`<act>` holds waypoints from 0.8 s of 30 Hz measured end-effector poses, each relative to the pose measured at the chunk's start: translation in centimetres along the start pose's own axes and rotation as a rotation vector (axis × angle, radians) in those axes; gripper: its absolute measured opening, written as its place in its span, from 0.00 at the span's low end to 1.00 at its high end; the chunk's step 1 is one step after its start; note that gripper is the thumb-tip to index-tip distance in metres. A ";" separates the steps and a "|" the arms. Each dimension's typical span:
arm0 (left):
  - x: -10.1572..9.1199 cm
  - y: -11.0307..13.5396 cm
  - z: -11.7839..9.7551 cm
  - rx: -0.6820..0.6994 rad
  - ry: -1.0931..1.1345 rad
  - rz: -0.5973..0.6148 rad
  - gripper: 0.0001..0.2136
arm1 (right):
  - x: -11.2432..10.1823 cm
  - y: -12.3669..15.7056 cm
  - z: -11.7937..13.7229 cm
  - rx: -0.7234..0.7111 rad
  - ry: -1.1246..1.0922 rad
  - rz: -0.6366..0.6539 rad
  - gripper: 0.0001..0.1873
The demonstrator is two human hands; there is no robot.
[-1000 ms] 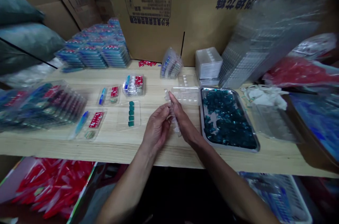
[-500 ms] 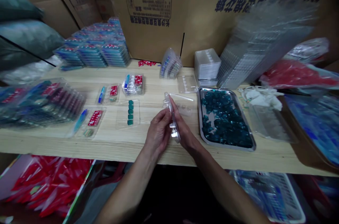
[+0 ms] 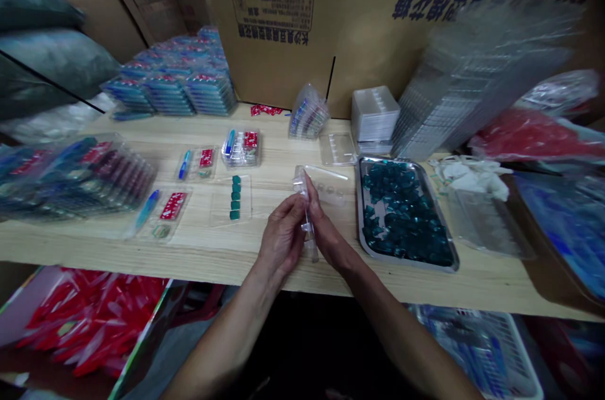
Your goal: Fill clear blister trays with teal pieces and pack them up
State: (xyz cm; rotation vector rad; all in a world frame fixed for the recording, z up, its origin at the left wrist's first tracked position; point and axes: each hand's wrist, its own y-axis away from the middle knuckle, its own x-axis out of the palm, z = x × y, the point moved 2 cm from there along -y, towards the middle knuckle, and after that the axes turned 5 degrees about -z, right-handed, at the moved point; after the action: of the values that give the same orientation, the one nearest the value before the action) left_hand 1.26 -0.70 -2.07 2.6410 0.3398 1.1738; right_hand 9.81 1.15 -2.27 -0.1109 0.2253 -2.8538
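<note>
Over the pale wooden workbench, a clear plastic blister tray stands on its long edge between the two hands, tilted slightly, its lower end over the bench top; whether it touches the wood cannot be told. The left hand is curled against its near face, and the right hand presses along the other side, so the two pinch the tray between them, their fingers closed rather than spread.

Just beyond the hands, a second clear blister insert lies flat, with a smaller clear tray behind it. To the right sits a steel tray heaped with teal faceted pieces. To the left, a clear tray holds a single column of five teal pieces, and farther left lie open blister packs with blue-handled items and red cards. Stacked packs crowd the bench's left end, while a stack of clear trays stands at the back against a cardboard carton.
</note>
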 end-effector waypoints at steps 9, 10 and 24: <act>0.0 -0.2 0.0 -0.004 -0.013 -0.020 0.16 | 0.3 -0.1 0.5 0.081 -0.052 -0.041 0.46; 0.0 -0.2 0.0 0.002 -0.019 -0.024 0.16 | 0.4 -0.2 0.4 0.084 -0.056 -0.037 0.47; 0.0 0.2 -1.4 0.144 -0.312 -0.022 0.11 | 0.7 0.8 -1.5 0.134 -0.288 0.007 0.42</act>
State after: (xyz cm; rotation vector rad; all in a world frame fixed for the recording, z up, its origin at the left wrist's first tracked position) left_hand 0.27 -0.71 -1.12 2.8776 0.4054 0.7367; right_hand 9.18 0.43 -3.80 -0.4866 -0.0247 -2.7910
